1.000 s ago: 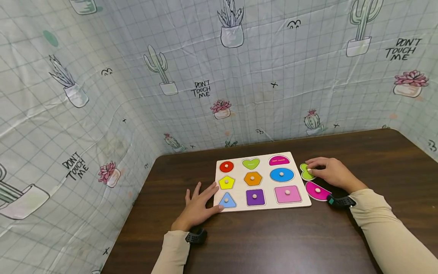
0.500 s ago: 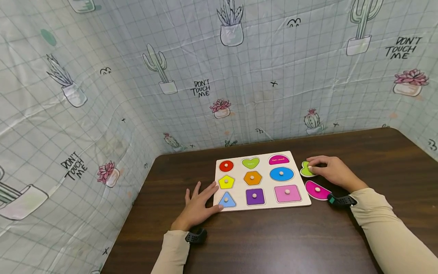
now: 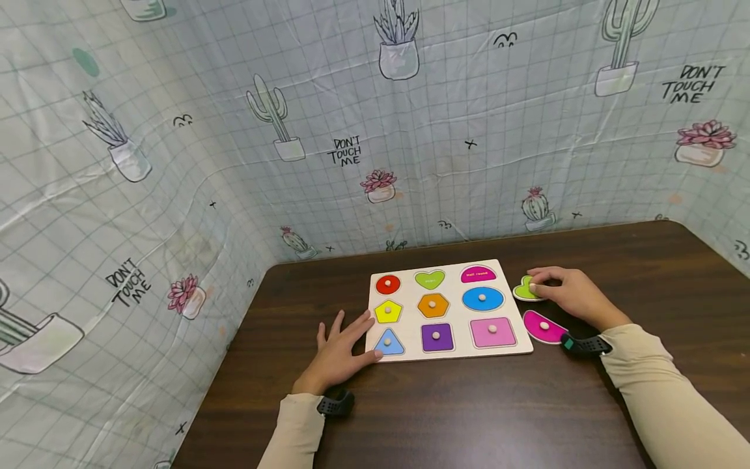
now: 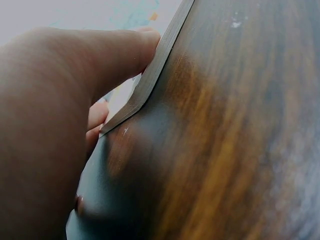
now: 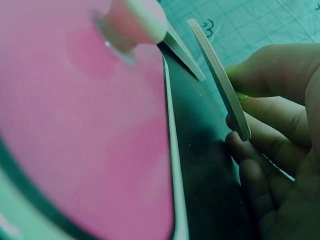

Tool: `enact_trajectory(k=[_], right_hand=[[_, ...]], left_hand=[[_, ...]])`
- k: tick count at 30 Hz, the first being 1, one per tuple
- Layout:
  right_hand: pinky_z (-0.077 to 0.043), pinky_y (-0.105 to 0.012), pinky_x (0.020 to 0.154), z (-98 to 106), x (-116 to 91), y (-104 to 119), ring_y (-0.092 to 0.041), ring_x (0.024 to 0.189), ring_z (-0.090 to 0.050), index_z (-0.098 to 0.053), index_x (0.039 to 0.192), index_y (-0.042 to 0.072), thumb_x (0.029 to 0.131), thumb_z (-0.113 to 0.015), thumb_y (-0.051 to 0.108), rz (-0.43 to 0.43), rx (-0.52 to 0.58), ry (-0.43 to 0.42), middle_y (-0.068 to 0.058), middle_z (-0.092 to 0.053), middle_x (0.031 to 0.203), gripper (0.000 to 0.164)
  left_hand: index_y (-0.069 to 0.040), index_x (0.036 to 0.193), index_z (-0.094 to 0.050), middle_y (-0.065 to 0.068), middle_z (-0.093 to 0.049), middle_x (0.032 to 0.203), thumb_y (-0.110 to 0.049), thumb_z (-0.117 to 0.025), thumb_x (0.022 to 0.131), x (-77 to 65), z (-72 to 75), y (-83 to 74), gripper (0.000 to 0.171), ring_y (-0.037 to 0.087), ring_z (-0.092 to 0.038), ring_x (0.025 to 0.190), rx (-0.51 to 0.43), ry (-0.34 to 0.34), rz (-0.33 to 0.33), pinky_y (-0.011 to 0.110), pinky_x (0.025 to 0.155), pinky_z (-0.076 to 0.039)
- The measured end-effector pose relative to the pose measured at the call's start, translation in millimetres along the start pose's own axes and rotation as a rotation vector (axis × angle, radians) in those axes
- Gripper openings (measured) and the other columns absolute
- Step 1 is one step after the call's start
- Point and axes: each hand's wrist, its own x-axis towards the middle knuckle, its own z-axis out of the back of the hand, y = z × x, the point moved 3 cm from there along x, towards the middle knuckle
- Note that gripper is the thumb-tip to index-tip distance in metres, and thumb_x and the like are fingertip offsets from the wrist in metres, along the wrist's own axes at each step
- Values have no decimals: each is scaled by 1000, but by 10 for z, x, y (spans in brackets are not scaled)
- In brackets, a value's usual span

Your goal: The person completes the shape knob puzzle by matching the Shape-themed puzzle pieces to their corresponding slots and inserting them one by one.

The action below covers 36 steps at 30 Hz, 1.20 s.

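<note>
A white puzzle board (image 3: 457,322) lies on the table with knobbed shapes in its slots; the heart and half-round slots at the top hold no piece. My left hand (image 3: 335,355) rests spread at the board's left edge, its thumb on the near corner beside the blue triangle (image 3: 389,343). Right of the board, my right hand (image 3: 571,294) pinches the green heart piece (image 3: 523,288) at its knob. In the right wrist view that piece (image 5: 220,80) stands tilted off the table. The magenta half-round piece (image 3: 541,327) lies below it, near the right wrist.
The dark wooden table (image 3: 469,410) reaches back to a cactus-print curtain (image 3: 445,130) hung along its far side and left. A black strap (image 3: 586,345) sits on the right wrist, another strap (image 3: 336,404) on the left.
The green heart piece has turned in my right fingers, its lobes swinging from facing left and down to facing up and left. My left hand and the board have stayed put.
</note>
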Motion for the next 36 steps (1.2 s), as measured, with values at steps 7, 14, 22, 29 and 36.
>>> enact_trajectory(k=[7, 14, 22, 29, 36], right_hand=[[-42, -35, 93, -3, -13, -12, -42, 124, -54, -73, 109, 0, 97, -68, 30, -16, 14, -10, -23, -61, 133, 32], [-43, -34, 91, -5, -17, -9, -42, 122, -54, -72, 107, 0, 97, -69, 33, -32, 35, -37, -23, -61, 133, 34], [-41, -52, 96, -1, -16, -16, -43, 124, -52, -73, 108, 2, 96, -69, 36, -54, 30, -55, -24, -62, 132, 37], [-42, -52, 95, 9, -15, -18, -43, 121, -53, -72, 109, 0, 96, -69, 36, -43, 33, -81, -24, -64, 128, 38], [-41, -54, 95, -3, -34, -25, -43, 121, -53, -72, 112, 0, 97, -67, 37, -56, 41, -88, -24, -64, 128, 40]], left_hand=[[-29, 155, -42, -12, -29, 162, -64, -59, 90, 4, -4, -7, 75, 38, -4, 152, 4, 7, 4, 69, 111, 11], [-29, 154, -43, -11, -30, 162, -62, -60, 90, 3, -17, 7, 75, 38, -4, 152, 8, 5, 5, 69, 111, 11], [-29, 154, -43, -12, -30, 162, -63, -60, 90, 3, -12, 1, 75, 38, -4, 152, 4, 4, 1, 69, 111, 11], [-28, 154, -43, -12, -30, 162, -62, -60, 90, 10, 2, -14, 74, 38, -4, 152, 3, -5, -4, 69, 111, 11], [-29, 155, -42, -11, -29, 162, -61, -60, 90, 3, -4, -14, 74, 38, -4, 152, 3, 12, 7, 69, 111, 12]])
